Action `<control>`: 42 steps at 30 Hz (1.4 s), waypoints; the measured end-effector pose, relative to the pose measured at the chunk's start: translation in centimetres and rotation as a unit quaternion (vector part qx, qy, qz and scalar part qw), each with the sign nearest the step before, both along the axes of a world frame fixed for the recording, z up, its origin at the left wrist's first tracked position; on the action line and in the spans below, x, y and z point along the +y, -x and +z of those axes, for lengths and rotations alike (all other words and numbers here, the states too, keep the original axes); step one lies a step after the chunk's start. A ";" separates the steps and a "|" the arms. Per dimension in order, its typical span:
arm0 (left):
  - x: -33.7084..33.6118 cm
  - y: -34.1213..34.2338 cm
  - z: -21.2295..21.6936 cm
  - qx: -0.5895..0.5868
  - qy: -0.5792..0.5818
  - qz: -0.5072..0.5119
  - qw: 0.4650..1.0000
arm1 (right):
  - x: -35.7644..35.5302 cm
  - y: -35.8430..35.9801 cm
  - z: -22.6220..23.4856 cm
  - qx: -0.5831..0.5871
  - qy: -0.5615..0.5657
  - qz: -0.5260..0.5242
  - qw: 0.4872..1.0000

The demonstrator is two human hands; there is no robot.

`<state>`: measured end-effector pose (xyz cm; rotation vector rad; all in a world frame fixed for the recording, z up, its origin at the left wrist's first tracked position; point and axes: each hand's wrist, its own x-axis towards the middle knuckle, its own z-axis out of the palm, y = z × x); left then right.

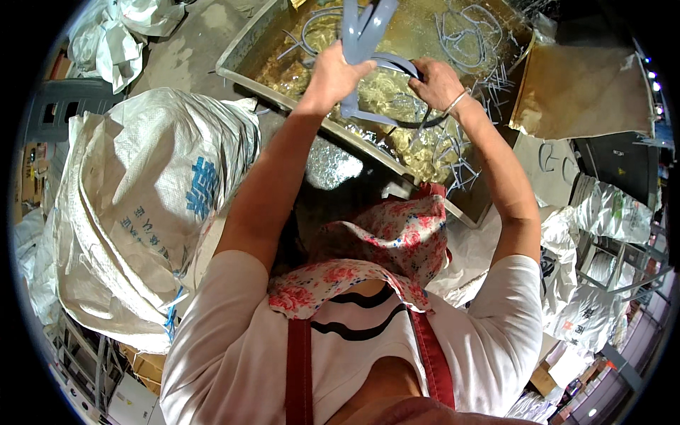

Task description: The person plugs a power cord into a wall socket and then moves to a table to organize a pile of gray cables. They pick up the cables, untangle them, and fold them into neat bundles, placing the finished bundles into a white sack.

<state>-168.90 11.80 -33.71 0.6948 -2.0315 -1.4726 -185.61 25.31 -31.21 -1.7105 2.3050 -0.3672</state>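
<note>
Over a metal-rimmed tank (273, 97) of cloudy yellowish water, my left hand (333, 76) is closed round flat grey plastic strips (368, 30), whose looped ends rise beyond it. My right hand (438, 86) pinches a grey strip (397, 64) that curves across from the left hand. Below the hands, another length bends at a corner, and a dark band (425, 122) runs under the right hand. Loose grey coils (480, 42) and several thin offcuts (460, 170) lie in the tank. The hands partly hide where the strips join.
A large white woven sack (156, 177) stands at the left against my arm's side. On the right lies a brown board (581, 92) beside the tank, with white bags (613, 209) nearer me. A dark grey plastic crate (71, 110) is at the far left.
</note>
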 end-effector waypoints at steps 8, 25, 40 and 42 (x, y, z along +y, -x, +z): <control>-2.4 -0.4 -1.0 -0.119 -0.204 0.054 0.970 | -0.1 2.2 0.6 -0.098 -0.029 -0.059 0.993; -3.1 -2.6 0.5 0.053 -0.202 -0.164 0.964 | -7.9 -1.1 3.3 0.078 0.114 0.234 0.962; -8.6 -5.6 1.4 0.269 -0.485 0.213 0.804 | -12.9 -1.5 -19.8 0.205 -0.147 0.091 0.963; -8.9 -5.1 0.0 0.277 -0.412 0.203 0.844 | -13.4 -2.9 -23.0 0.197 -0.161 0.008 0.967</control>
